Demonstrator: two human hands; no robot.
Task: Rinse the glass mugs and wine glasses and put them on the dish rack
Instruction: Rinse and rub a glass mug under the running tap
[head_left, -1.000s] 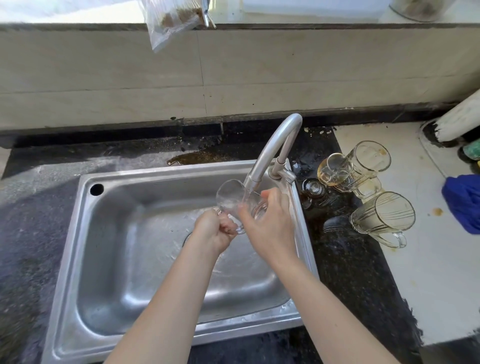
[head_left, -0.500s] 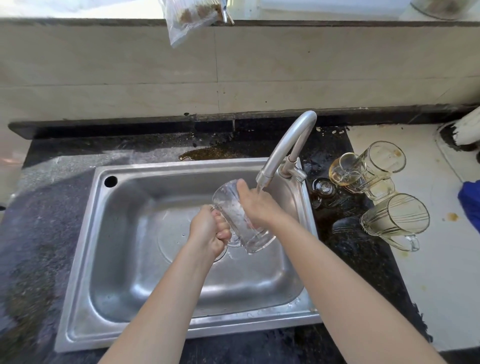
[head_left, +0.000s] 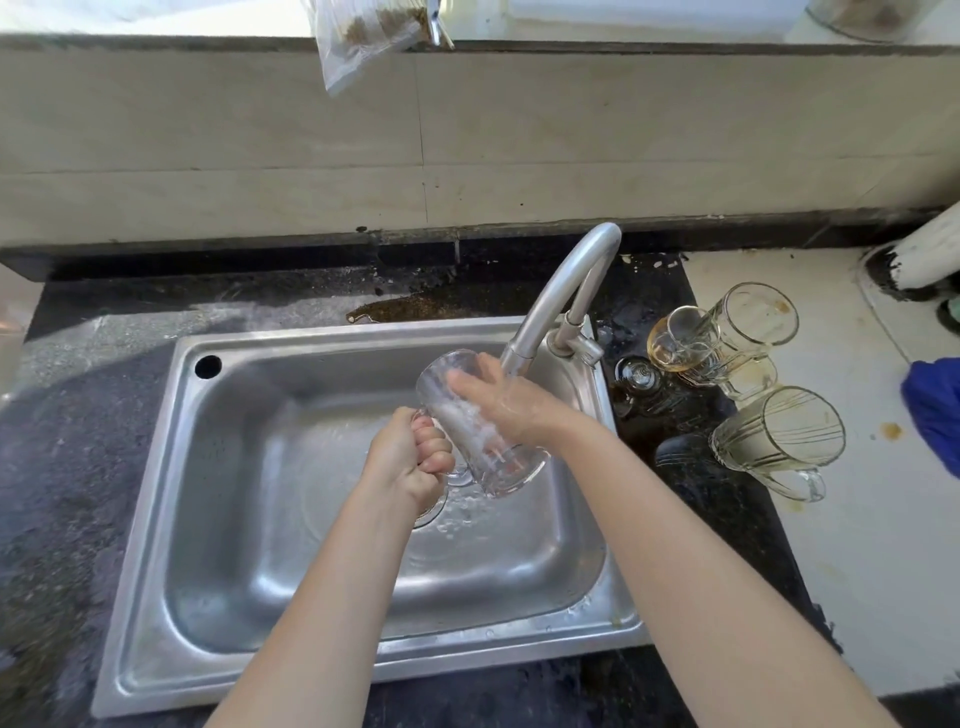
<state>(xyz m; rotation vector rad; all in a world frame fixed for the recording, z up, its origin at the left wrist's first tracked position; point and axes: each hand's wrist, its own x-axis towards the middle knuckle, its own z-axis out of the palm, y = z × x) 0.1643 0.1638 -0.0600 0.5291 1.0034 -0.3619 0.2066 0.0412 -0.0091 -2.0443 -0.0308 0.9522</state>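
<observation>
Clear glass mug tilted, wet; 2 stained mugs lie on their sides.

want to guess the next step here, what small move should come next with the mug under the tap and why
Probably tip the mug mouth-down over the sink to drain it. The left hand grips its handle, the right hand lies flat against its side under the tap, and water streams over the glass. No dish rack is in view.
</observation>
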